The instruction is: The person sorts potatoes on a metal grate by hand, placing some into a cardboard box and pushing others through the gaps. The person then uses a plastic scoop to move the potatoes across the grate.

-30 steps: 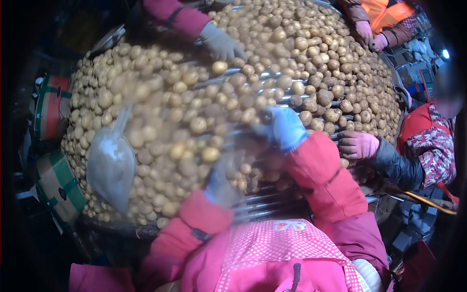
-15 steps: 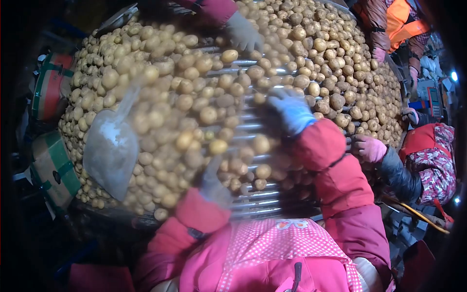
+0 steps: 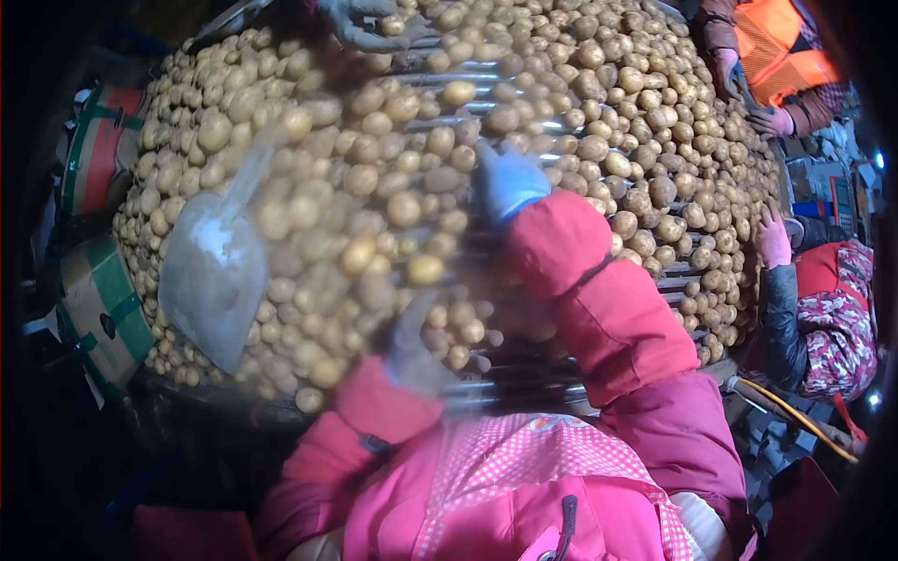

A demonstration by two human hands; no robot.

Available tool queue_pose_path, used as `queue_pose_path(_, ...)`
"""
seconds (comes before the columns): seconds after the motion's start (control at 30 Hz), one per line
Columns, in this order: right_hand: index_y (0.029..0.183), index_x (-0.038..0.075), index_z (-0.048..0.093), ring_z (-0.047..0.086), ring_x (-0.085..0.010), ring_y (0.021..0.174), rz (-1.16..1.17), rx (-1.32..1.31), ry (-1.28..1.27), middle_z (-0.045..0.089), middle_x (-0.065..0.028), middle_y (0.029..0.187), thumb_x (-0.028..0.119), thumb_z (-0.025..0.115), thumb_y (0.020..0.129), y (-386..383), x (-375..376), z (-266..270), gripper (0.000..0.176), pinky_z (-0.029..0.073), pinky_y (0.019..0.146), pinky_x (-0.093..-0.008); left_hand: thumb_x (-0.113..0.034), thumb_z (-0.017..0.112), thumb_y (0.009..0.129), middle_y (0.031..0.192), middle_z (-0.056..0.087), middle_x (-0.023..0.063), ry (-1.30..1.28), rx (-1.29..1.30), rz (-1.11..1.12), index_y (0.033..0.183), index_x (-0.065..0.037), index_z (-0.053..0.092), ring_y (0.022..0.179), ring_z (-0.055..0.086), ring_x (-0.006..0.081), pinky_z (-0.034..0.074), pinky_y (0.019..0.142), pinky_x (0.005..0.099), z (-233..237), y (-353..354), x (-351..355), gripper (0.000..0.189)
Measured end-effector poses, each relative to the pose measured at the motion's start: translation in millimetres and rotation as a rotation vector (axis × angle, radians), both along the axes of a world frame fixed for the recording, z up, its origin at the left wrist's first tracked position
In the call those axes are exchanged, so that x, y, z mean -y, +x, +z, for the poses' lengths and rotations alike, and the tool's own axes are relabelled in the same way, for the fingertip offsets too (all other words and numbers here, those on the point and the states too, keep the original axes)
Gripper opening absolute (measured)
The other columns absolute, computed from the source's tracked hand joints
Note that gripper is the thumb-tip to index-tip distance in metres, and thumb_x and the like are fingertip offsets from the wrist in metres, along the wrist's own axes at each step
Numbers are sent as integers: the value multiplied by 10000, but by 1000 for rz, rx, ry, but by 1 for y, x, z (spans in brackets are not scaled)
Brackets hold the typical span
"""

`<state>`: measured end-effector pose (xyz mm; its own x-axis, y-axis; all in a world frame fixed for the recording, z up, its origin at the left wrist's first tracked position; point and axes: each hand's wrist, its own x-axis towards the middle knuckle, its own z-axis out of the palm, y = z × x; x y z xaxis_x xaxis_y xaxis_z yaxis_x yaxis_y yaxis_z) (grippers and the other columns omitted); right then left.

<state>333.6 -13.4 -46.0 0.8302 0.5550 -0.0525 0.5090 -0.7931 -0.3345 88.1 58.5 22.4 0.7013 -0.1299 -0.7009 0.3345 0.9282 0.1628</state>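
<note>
Potatoes (image 3: 404,209) lie in a wide heap over a rack of shiny metal bars (image 3: 468,79). My left hand (image 3: 417,351), in a grey glove, is low at the near edge of the heap. Its fingers look stretched toward the potatoes, though blurred. My right hand (image 3: 513,180), in a pale blue glove, reaches over the bars in the middle, beside several potatoes. The fingers look apart with nothing visible in them; their tips are partly hidden. A translucent scoop (image 3: 213,280) rests on the potatoes at the left.
Across the heap is a co-worker's gloved hand (image 3: 369,23). At the right are a co-worker's pink-gloved hand (image 3: 773,239) and another person in an orange vest (image 3: 781,56). Cardboard boxes (image 3: 105,313) stand at the left. A yellow hose (image 3: 795,419) runs at lower right.
My right hand has moved left over the bars, and potatoes near it have shifted. My left hand stays nearly in place. Co-workers' hands at the top and right have moved.
</note>
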Motion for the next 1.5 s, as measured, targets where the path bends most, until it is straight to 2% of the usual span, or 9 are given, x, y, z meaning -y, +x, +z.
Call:
queue_pose_path(0.47,1112,126,728,664,-354,1161,143,-155,225,597,-196,1292,213,808,790,8,-20,-11,343,555,981,-420,-493,568,1015,1156,656,60,-12,30,76,1096,-162,638,999,682,324,586,671,472,-15,-10,-5,348)
queue_pose_path(0.57,1193,88,677,667,-342,1178,14,-697,229,602,-208,1285,171,777,843,22,27,24,374,557,1020,-442,-461,544,1024,1118,652,48,-10,131,131,1093,-141,633,1004,676,303,582,692,452,-42,-27,-9,339)
queue_pose_path(0.77,1210,73,562,679,-415,1092,-203,-1754,1341,646,-198,1194,150,675,966,-26,71,53,280,585,1001,-573,-469,460,1060,1013,656,38,13,139,155,1025,-145,599,937,660,264,593,699,434,-9,-1,-4,354)
queue_pose_path(0.9,1119,59,578,730,-254,904,90,-1203,940,699,-138,972,204,608,1025,-51,51,60,176,637,826,-448,-501,454,1059,999,658,24,72,-119,191,958,-162,570,853,645,213,606,730,452,18,14,3,373)
queue_pose_path(1.0,1080,73,660,648,-312,981,554,-400,671,640,-127,1043,225,691,908,-109,29,52,231,549,786,-428,-436,531,1023,1104,664,55,-141,349,248,1120,-155,612,1003,644,205,561,924,409,-46,0,-7,309)
queue_pose_path(1.03,1067,78,688,621,-331,1006,691,-128,561,620,-123,1066,232,719,870,-122,27,53,252,520,773,-422,-382,541,1022,1144,655,60,-31,130,351,1151,-139,613,1062,626,204,530,965,375,-32,5,-3,285)
queue_pose_path(1.17,1040,94,704,632,-363,971,831,-54,758,646,-146,1158,216,743,804,-120,20,58,268,518,814,-474,-389,526,1050,1136,628,20,957,403,-148,1182,-146,619,988,616,137,564,771,309,-38,-11,-21,291)
queue_pose_path(1.3,1192,165,696,668,-365,1042,500,-250,158,693,-166,1111,361,761,864,-63,-3,73,388,543,907,-501,-475,554,1064,1104,610,-39,5,-3,292,1148,-256,635,910,603,122,561,609,270,2,-8,-6,248)
queue_pose_path(1.5,1324,208,638,693,-438,1047,476,-116,-109,717,-221,1095,320,778,838,-46,-51,33,518,567,895,-518,-440,593,1054,1098,584,-85,-4,32,311,1189,-248,617,1006,595,144,585,625,262,-5,-21,-10,236)
